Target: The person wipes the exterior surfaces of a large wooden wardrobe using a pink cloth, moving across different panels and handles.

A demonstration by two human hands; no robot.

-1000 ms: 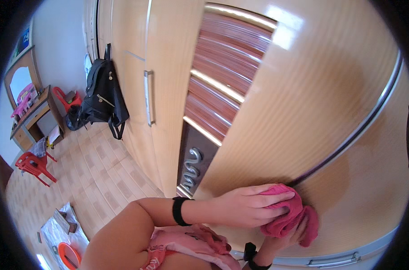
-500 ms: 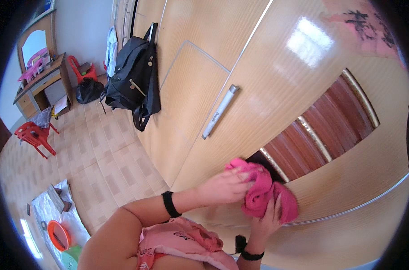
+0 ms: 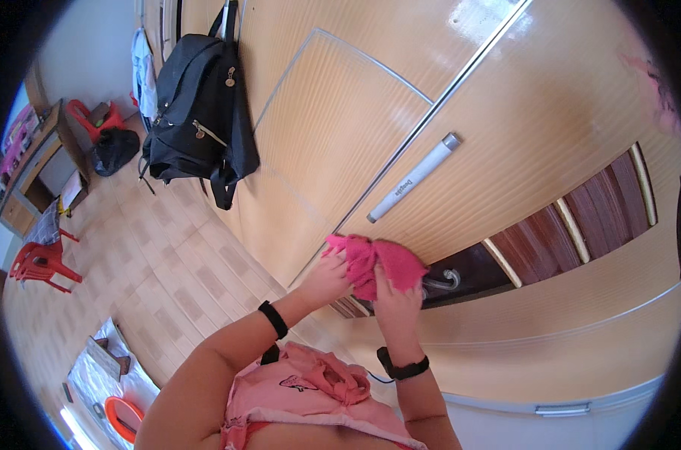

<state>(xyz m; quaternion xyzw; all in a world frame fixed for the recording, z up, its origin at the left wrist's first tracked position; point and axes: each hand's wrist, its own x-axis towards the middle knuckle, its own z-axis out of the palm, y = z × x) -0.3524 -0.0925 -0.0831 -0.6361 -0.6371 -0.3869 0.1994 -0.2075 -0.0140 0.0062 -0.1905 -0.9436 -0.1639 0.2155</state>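
A crumpled pink cloth (image 3: 389, 264) is held in both hands against the light wood-grain wardrobe door (image 3: 295, 187). My left hand (image 3: 328, 279) grips its left side with bent fingers. On the lower right side, my right hand (image 3: 397, 301) is closed on the cloth, its fingers pressing into the folds. Just above the cloth is a long silver-grey handle (image 3: 414, 178), apart from both hands. Right of the cloth, a dark strip with a curled silvery ornament (image 3: 447, 280) runs into brown panels (image 3: 532, 244) divided by gold bars. The cloth partly covers that strip.
A black backpack (image 3: 194, 112) hangs at the left of the wardrobe. Farther left are a red chair (image 3: 46, 262), a wooden dressing table (image 3: 44, 161) and a black bag (image 3: 115, 150). An orange basin (image 3: 123, 418) stands on a silvery sheet (image 3: 134, 379) on the tiled floor.
Both hands have moved left along the door with the cloth, from beside the brown panels to below the handle. The curled ornament has come into sight. The view has also shifted.
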